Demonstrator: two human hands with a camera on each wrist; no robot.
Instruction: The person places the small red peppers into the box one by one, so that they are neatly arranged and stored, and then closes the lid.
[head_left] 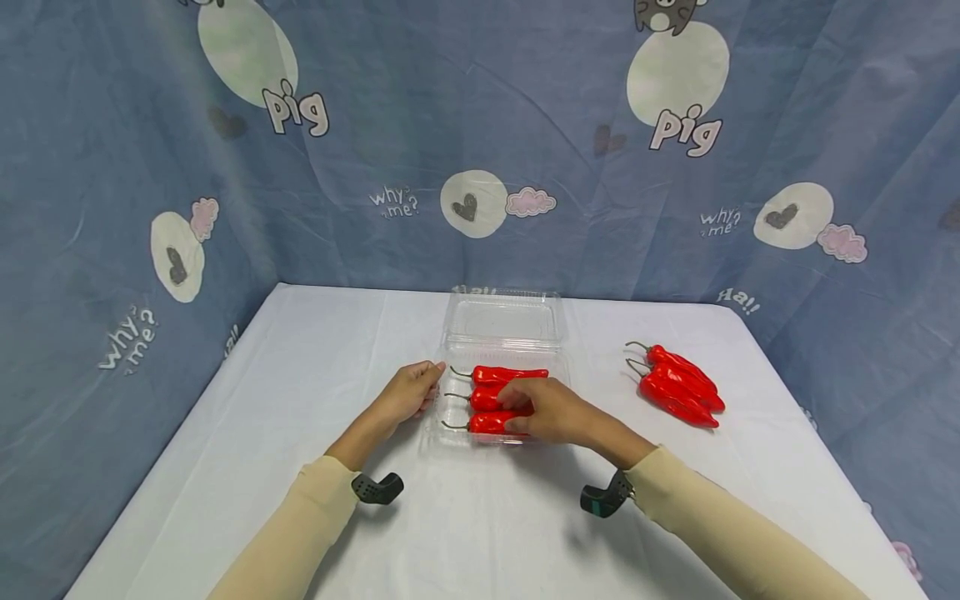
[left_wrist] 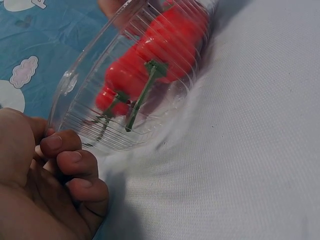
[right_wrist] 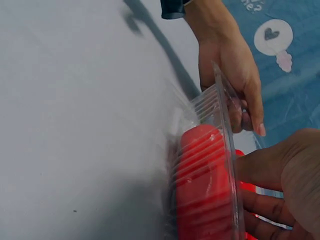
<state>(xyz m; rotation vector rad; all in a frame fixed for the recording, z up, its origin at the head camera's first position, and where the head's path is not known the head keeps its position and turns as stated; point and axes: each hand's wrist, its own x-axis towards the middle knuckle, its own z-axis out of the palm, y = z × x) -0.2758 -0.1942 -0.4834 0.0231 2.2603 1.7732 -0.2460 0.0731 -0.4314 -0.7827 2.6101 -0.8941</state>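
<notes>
A clear plastic clamshell container [head_left: 442, 437] lies with its lid [head_left: 504, 321] folded back. Inside, three glossy red chili peppers [head_left: 510, 376] lie side by side, their green stems [left_wrist: 142, 97] toward the left. My left hand [head_left: 411, 390] pinches the container's left rim between thumb and index finger, the other fingers curled below it. Over the container, my right hand [head_left: 551, 410] reaches in from the right, thumb and fingers curled about the front red chili pepper [head_left: 489, 422]. That hand hides the right ends of the front two peppers.
More red chili peppers [head_left: 678, 387] lie in a pile to the right of the container on the white tablecloth [head_left: 330, 350]. A blue printed curtain [head_left: 360, 242] hangs along the table's back and sides.
</notes>
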